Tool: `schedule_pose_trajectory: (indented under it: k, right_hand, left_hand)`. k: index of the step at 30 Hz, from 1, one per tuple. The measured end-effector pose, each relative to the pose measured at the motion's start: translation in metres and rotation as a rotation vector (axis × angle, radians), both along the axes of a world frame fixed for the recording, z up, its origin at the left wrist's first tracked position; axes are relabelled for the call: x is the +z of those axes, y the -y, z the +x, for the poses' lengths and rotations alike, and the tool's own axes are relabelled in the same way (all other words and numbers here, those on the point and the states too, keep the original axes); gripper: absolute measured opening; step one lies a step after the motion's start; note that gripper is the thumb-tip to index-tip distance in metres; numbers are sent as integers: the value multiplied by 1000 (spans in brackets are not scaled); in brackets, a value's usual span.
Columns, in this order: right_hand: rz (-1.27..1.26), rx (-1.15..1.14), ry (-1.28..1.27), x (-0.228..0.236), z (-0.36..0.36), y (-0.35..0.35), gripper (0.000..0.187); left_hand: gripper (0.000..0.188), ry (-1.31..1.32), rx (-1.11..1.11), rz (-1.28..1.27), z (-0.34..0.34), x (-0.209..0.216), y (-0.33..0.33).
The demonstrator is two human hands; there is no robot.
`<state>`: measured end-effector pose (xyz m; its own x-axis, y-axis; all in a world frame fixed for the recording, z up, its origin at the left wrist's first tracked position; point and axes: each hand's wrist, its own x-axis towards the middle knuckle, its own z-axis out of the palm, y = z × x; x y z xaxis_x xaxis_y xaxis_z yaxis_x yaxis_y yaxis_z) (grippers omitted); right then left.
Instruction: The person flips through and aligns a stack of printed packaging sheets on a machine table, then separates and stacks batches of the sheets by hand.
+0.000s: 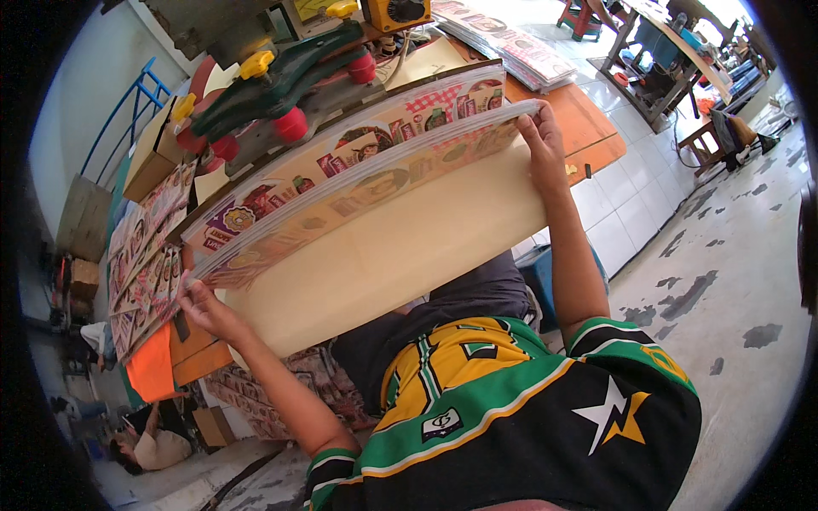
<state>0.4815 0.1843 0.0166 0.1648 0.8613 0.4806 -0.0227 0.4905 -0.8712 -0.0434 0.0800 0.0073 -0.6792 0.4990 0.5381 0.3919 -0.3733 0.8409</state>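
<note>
Two hands point(204, 308) point(541, 140) — stack point(358, 183) crosswise

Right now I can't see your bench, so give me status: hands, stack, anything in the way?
Left hand and right hand grip opposite ends of the printed sheet stack. Stack on edge on the cream board. Green machine right behind.

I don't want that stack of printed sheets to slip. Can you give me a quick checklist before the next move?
1. Left hand grips the stack's left end: ok.
2. Right hand grips the right end: ok.
3. Stack of printed sheets with edges aligned: not ok, upper sheets fan apart.
4. Plain cream board backing the stack: ok.
5. Green machine apart from the hands: ok.
6. Orange tabletop under the stack: cannot tell, hidden.
</note>
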Motion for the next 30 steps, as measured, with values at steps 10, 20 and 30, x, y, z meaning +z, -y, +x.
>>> schedule_pose_trajectory:
  k: [10, 20, 30]
  right_hand:
    - [-110, 138, -18, 5, -13, 11, 38]
    - [-117, 281, -26, -17, 22, 20, 41]
    - [-417, 493, 360, -2, 47, 22, 50]
  left_hand:
    - [50, 177, -2, -80, 10, 5, 2]
    - [55, 185, 16, -134, -11, -16, 23]
    - [48, 344, -205, -142, -7, -2, 45]
